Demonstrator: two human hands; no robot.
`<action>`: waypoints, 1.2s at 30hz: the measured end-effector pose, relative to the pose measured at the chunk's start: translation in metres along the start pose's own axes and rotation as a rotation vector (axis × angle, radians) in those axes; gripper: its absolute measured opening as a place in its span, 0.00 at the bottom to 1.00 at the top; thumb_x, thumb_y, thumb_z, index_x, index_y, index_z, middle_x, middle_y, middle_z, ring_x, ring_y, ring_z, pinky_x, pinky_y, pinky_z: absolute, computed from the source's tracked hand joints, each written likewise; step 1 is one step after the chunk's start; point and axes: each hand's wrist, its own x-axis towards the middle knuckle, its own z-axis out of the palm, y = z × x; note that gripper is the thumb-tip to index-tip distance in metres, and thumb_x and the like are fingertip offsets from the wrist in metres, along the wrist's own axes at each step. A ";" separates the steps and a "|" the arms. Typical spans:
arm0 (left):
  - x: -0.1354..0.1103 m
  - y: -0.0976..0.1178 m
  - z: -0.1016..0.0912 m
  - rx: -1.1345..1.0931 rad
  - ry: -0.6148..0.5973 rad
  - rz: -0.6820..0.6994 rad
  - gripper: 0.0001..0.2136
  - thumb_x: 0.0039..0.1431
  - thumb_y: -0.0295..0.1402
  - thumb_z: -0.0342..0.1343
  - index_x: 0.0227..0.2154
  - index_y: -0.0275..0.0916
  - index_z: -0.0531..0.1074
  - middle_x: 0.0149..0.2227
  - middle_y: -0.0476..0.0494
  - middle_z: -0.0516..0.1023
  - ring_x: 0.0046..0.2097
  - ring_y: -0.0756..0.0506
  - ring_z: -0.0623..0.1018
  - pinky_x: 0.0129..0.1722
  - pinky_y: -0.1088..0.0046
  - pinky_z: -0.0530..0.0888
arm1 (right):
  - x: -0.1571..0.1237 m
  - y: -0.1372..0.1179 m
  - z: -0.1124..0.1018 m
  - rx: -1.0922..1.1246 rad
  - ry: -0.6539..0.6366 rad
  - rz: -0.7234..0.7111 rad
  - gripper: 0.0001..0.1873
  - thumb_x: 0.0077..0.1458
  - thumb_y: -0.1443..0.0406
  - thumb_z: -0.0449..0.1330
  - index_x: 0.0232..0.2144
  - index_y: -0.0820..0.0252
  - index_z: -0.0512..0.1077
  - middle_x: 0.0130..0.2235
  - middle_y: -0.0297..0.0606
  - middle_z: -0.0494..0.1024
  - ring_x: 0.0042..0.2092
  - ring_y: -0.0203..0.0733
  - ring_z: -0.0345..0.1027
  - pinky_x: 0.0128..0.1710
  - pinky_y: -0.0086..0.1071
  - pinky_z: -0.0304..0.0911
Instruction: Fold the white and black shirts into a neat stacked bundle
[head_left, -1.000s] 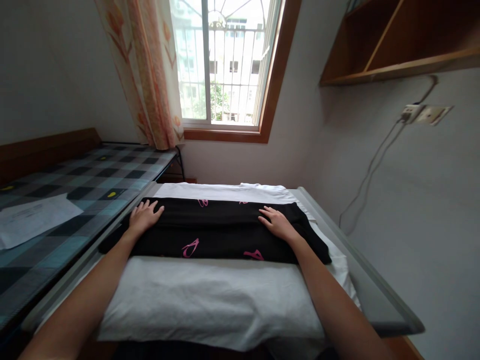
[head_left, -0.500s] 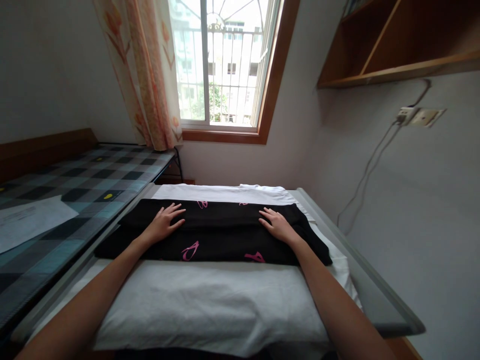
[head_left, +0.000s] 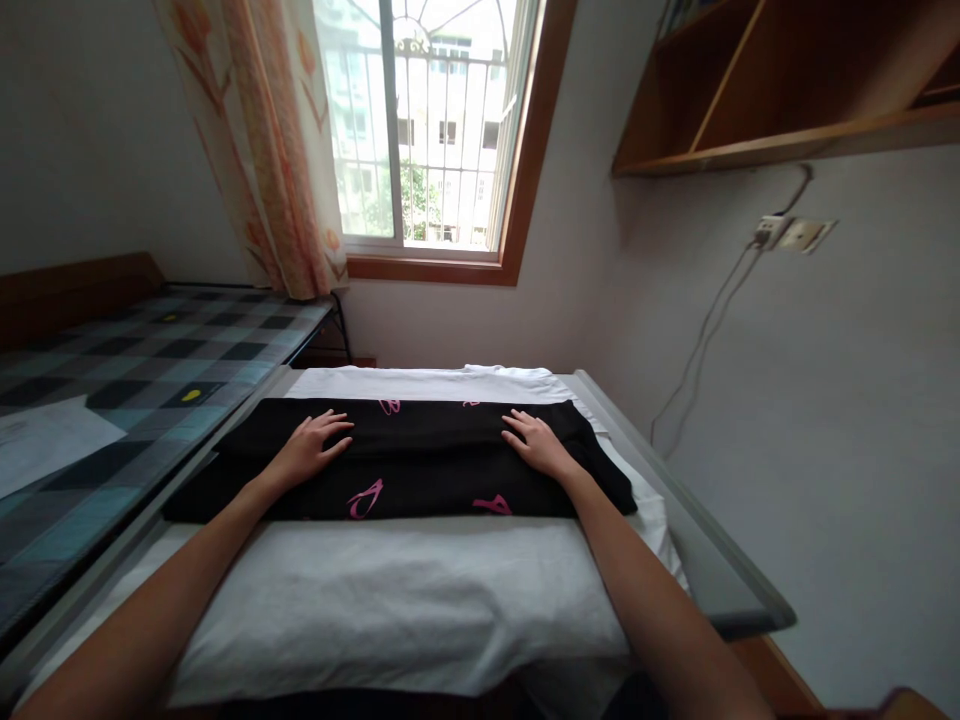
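One long folded black cloth (head_left: 420, 480), laid crosswise on a table with a raised grey rim (head_left: 750, 570), centred below the window and within reach of both arms. Pink looping figures (head_left: 366, 498) printed on it, two along the near edge and two cut off at the far edge; a crease running lengthwise through the middle. Left end close to the table's left rim, right end slanting down toward the viewer.

Left hand (head_left: 311, 445) palm down on the left part of the black cloth, fingers stretched and slightly spread, thumb apart. Right hand (head_left: 536, 445) set much the same way on the right part, fingers extended and angled inward. Both level with the crease, well apart from each other, pressing or merely resting: impossible to tell.

Beneath the black cloth, white fabric (head_left: 427, 600), rumpled, showing in a broad band on the near side, a narrow strip beyond, and loose folds at the right.

To the left, a checked mattress (head_left: 225, 335) in blue, grey and black, with a sheet of paper (head_left: 52, 440) on it and a brown headboard (head_left: 75, 285) behind. Ahead, a barred window (head_left: 442, 150) with brown framing and a tulip-patterned curtain (head_left: 274, 150). Upper right, a wooden wall shelf (head_left: 795, 145) above a socket (head_left: 769, 233), a cable (head_left: 703, 345) trailing down the wall.
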 end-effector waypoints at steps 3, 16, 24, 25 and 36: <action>0.000 0.002 -0.001 -0.006 0.004 -0.007 0.27 0.61 0.54 0.42 0.51 0.42 0.72 0.60 0.40 0.69 0.65 0.37 0.61 0.63 0.51 0.54 | -0.001 0.000 0.000 0.006 0.009 0.003 0.26 0.63 0.54 0.50 0.59 0.57 0.66 0.64 0.46 0.61 0.65 0.50 0.52 0.63 0.48 0.48; 0.000 0.002 -0.001 -0.026 0.011 -0.005 0.27 0.60 0.55 0.43 0.50 0.43 0.73 0.58 0.40 0.70 0.64 0.38 0.62 0.63 0.52 0.55 | 0.000 0.000 -0.001 0.030 0.005 0.005 0.25 0.63 0.54 0.51 0.58 0.56 0.67 0.64 0.46 0.61 0.65 0.50 0.52 0.63 0.49 0.47; 0.000 0.004 -0.003 -0.007 -0.009 -0.008 0.26 0.61 0.53 0.44 0.50 0.42 0.73 0.59 0.41 0.70 0.64 0.37 0.62 0.63 0.52 0.55 | -0.001 0.001 0.000 0.018 0.008 0.001 0.25 0.63 0.55 0.51 0.58 0.56 0.66 0.64 0.45 0.61 0.65 0.50 0.52 0.63 0.49 0.48; 0.000 0.004 -0.003 -0.007 -0.011 -0.009 0.25 0.60 0.53 0.44 0.50 0.43 0.73 0.59 0.41 0.70 0.64 0.38 0.62 0.63 0.52 0.55 | -0.001 0.001 0.000 0.021 0.010 -0.001 0.25 0.63 0.54 0.51 0.58 0.56 0.67 0.64 0.45 0.62 0.65 0.51 0.53 0.63 0.49 0.48; 0.000 0.009 -0.006 -0.097 0.073 0.084 0.26 0.60 0.55 0.44 0.48 0.41 0.74 0.56 0.40 0.73 0.61 0.39 0.66 0.61 0.57 0.62 | -0.002 -0.004 -0.009 0.135 0.197 -0.082 0.18 0.60 0.59 0.54 0.48 0.60 0.75 0.53 0.46 0.75 0.57 0.49 0.65 0.59 0.43 0.57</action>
